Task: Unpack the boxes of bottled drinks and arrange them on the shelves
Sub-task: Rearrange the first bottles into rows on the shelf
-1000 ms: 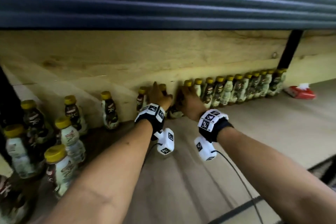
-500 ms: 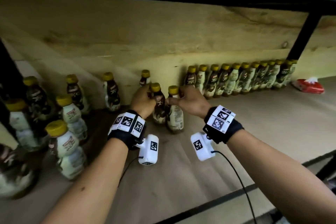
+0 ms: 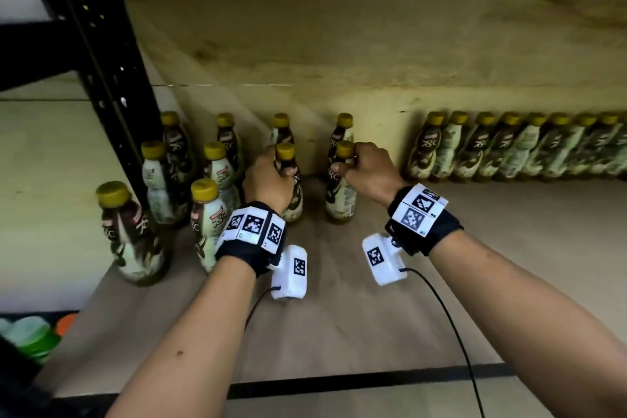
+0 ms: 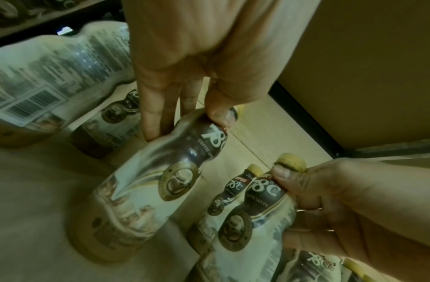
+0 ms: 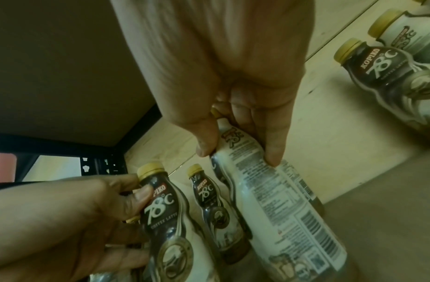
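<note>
Left hand (image 3: 268,176) gripped one bottle's (image 3: 292,190) neck, right hand (image 3: 368,168) gripped another (image 3: 340,193); labels read "KOPIKO 78°C COFFEE LATTE".

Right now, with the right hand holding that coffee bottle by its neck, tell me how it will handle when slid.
The bottle is tall on a narrow base, so it probably tips if pushed high. Its glossy sleeve likely slips under the right hand. Neighbouring bottles could get knocked.
</note>
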